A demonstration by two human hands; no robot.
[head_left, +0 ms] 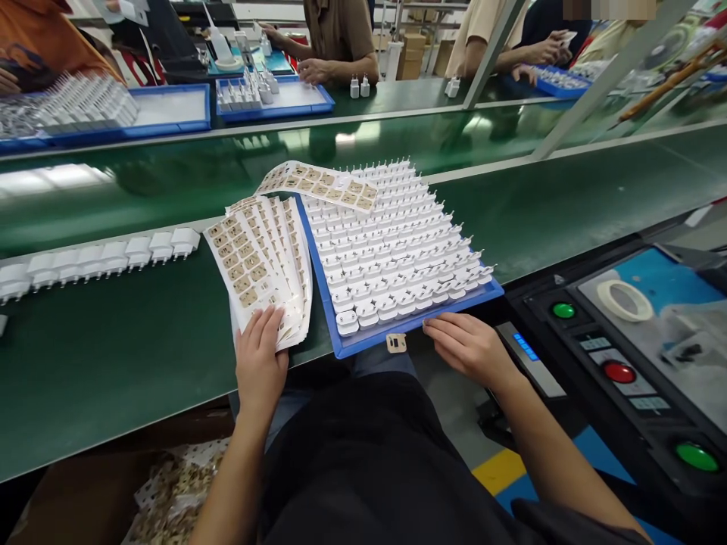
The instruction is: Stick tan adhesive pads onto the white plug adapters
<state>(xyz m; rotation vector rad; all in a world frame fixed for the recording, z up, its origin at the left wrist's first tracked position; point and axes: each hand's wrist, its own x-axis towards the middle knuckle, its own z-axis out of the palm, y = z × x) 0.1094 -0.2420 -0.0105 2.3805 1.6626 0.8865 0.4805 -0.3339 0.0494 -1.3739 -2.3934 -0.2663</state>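
My left hand [261,354] is closed on the near end of a fanned stack of sticker sheets [245,261], its fingers over the top. The sheets are white with rows of tan labels. My right hand [469,348] has its fingers together at the front rim of a blue tray [369,342]; the thumb is mostly hidden. White plug adapters [391,257] stand in tight rows in this tray, pins upward. Across its far left corner lies a loose, curled label strip [318,182]. A single tan label [396,343] with cut-outs hangs at the front rim.
White adapters [113,257] line the green bench [141,356] at left. A black machine [568,356] with green and red buttons stands at right. Across the green conveyor [238,163], several people work by blue trays [176,106]. Label scraps [176,492] lie below the bench.
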